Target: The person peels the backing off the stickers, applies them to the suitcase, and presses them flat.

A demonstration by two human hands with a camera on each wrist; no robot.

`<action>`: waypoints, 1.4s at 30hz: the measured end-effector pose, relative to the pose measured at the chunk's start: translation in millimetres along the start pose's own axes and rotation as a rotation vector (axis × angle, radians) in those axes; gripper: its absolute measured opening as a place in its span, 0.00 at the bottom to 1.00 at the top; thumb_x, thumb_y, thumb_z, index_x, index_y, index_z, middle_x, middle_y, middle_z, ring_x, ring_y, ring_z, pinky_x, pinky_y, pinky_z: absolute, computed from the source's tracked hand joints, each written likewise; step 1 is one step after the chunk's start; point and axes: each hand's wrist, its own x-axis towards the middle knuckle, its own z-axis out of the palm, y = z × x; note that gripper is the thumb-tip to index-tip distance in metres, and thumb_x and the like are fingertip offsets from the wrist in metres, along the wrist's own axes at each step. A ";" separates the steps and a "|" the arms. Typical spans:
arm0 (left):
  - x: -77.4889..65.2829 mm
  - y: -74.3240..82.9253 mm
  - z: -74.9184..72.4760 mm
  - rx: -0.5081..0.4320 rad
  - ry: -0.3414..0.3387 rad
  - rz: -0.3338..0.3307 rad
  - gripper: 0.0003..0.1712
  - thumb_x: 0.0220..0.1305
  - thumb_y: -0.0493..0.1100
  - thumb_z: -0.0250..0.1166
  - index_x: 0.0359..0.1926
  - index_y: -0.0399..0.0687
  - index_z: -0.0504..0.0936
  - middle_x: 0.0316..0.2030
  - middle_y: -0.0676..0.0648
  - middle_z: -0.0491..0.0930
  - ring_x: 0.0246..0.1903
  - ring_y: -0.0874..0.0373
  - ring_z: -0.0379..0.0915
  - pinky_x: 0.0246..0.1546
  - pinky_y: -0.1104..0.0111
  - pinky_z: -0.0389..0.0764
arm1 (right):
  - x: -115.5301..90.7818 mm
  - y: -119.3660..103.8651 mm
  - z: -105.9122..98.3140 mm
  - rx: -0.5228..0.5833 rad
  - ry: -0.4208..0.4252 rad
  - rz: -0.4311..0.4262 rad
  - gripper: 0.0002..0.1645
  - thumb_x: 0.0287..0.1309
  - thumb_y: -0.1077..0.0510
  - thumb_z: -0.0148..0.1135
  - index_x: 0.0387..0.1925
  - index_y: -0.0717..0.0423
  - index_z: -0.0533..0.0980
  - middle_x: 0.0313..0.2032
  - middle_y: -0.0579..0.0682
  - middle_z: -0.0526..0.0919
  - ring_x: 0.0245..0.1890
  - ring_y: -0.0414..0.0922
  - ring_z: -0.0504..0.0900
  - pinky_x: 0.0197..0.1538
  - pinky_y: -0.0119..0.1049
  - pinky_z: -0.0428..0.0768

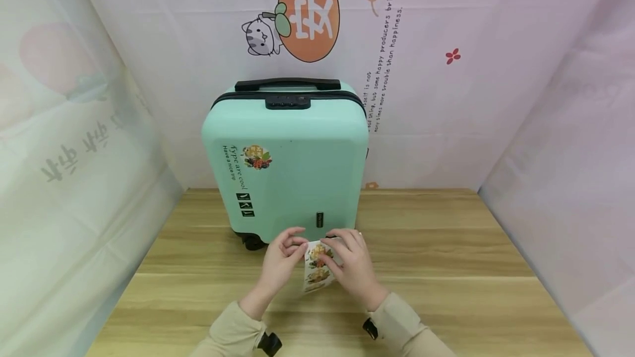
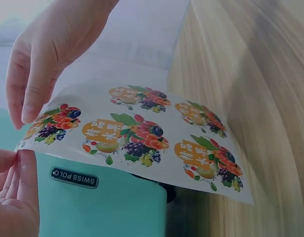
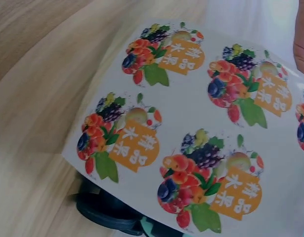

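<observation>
A white sticker sheet [image 1: 317,277] with several fruit stickers hangs between both hands, low in front of the suitcase [image 1: 292,169]. My left hand [image 1: 280,260] pinches its upper left corner between thumb and finger; that hand [image 2: 16,197] is at the lower left in the left wrist view. My right hand [image 1: 354,263] grips the upper part, thumb over the printed face beside a top sticker. From above, the right hand [image 2: 55,54] reaches down in the left wrist view. In the right wrist view the sheet [image 3: 156,98] slopes, and part of the left hand [image 3: 302,44] shows.
A similar fruit sticker [image 1: 257,157] is on the mint suitcase's upper left front. The case stands upright on the wooden table [image 1: 436,247] near the back curtain [image 1: 426,125]. Its nameplate [image 2: 74,178] is close beyond the sheet. Side curtains [image 1: 560,125] border the table.
</observation>
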 end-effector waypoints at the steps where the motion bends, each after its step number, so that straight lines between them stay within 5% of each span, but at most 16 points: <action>1: -0.1 -0.1 0.5 0.000 -0.003 -0.001 0.20 0.63 0.31 0.59 0.56 0.31 0.71 0.40 0.33 0.80 0.31 0.66 0.79 0.36 0.71 0.82 | -0.9 0.5 0.5 -0.003 0.002 0.002 0.18 0.49 0.51 0.71 0.40 0.58 0.81 0.42 0.54 0.79 0.44 0.48 0.75 0.47 0.41 0.73; 19: -1.0 -3.7 3.8 0.131 -0.037 0.029 0.16 0.65 0.33 0.59 0.54 0.37 0.75 0.39 0.38 0.82 0.34 0.62 0.80 0.35 0.73 0.80 | -11.0 5.4 8.9 -0.033 -0.047 0.000 0.18 0.39 0.54 0.76 0.35 0.55 0.81 0.37 0.46 0.81 0.39 0.43 0.75 0.39 0.35 0.73; 30: -3.8 -3.9 4.1 0.066 0.037 0.016 0.11 0.61 0.28 0.60 0.45 0.34 0.77 0.38 0.36 0.81 0.36 0.59 0.79 0.37 0.76 0.79 | -12.5 -2.9 16.0 -0.062 -0.031 0.041 0.17 0.38 0.53 0.76 0.33 0.53 0.81 0.34 0.45 0.83 0.37 0.42 0.77 0.39 0.34 0.74; 37: -2.7 -4.1 5.3 0.045 0.045 0.014 0.10 0.61 0.27 0.60 0.44 0.33 0.77 0.39 0.33 0.80 0.39 0.44 0.79 0.37 0.76 0.79 | -13.1 -2.6 17.3 -0.057 0.021 0.024 0.16 0.39 0.54 0.75 0.32 0.54 0.82 0.33 0.45 0.82 0.36 0.42 0.76 0.39 0.34 0.73; 42: -2.1 -1.9 5.4 0.047 0.020 -0.009 0.14 0.63 0.27 0.57 0.50 0.32 0.74 0.40 0.33 0.79 0.35 0.59 0.79 0.33 0.76 0.78 | -12.2 -2.1 18.1 -0.058 0.045 0.006 0.15 0.39 0.56 0.75 0.32 0.55 0.82 0.34 0.46 0.82 0.35 0.43 0.77 0.42 0.35 0.73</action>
